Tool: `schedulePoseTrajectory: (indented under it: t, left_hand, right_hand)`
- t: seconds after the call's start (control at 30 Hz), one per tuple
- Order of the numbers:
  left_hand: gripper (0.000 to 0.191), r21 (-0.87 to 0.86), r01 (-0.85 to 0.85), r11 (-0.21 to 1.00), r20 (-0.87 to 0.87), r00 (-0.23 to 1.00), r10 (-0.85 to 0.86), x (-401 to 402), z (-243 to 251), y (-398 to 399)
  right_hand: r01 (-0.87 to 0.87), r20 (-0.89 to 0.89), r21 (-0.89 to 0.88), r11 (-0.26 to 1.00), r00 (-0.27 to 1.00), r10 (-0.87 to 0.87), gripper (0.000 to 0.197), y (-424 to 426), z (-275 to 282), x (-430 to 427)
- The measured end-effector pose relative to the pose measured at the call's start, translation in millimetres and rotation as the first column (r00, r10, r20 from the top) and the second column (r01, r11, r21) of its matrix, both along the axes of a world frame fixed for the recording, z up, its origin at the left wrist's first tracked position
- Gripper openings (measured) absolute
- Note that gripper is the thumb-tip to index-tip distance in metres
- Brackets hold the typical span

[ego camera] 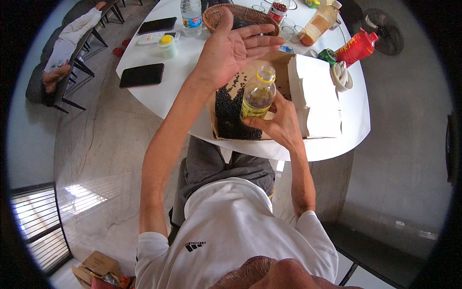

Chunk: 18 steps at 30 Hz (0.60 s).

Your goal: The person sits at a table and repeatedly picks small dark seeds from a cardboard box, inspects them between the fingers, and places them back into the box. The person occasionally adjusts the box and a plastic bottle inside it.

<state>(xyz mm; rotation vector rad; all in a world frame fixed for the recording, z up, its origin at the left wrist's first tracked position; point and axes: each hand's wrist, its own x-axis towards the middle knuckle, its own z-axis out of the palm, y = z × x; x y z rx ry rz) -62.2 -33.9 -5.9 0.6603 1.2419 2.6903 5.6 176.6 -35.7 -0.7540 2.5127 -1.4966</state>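
My right hand [279, 119] grips the lower part of a clear plastic bottle [258, 94] with a yellow neck ring and no cap; some contents show inside. The bottle is held tilted above a shallow cardboard box [285, 85]. Small black beans or seeds [231, 121] cover the box's left side, with a few scattered higher up. My left hand [240, 45] is raised palm up, fingers spread and holding nothing, above the box's far left corner. Beyond it stands a brown wicker basket [213, 16] with dark contents, partly hidden by the hand. White paper sheets [319, 97] lie over the box's right side.
On the white table [184, 83] are smartphones [142, 75], a yellow-lidded jar [168, 47], a remote [149, 38], a water bottle [191, 18], glasses [287, 33], an amber bottle [319, 25], a red container [355, 48], a green can [327, 56] and a bowl [342, 81]. A person [66, 39] lies on chairs at left.
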Motion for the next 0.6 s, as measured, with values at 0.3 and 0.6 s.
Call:
schedulePoseTrajectory:
  t: [0.3, 0.6]
  left_hand:
    - [0.065, -0.571, -0.211, 0.793, -0.330, 0.944, 0.013, 31.7, 11.7, 9.9]
    - [0.029, -0.564, -0.338, 0.754, -0.157, 0.940, 0.304, 38.3, 36.6, 6.3]
  right_hand:
    - [0.029, -0.078, -0.001, 1.000, 0.997, -0.029, 0.066, -3.2, 13.3, -15.3]
    - [-0.027, -0.107, -0.067, 0.997, 0.994, 0.020, 0.058, -3.9, 9.0, -30.2]
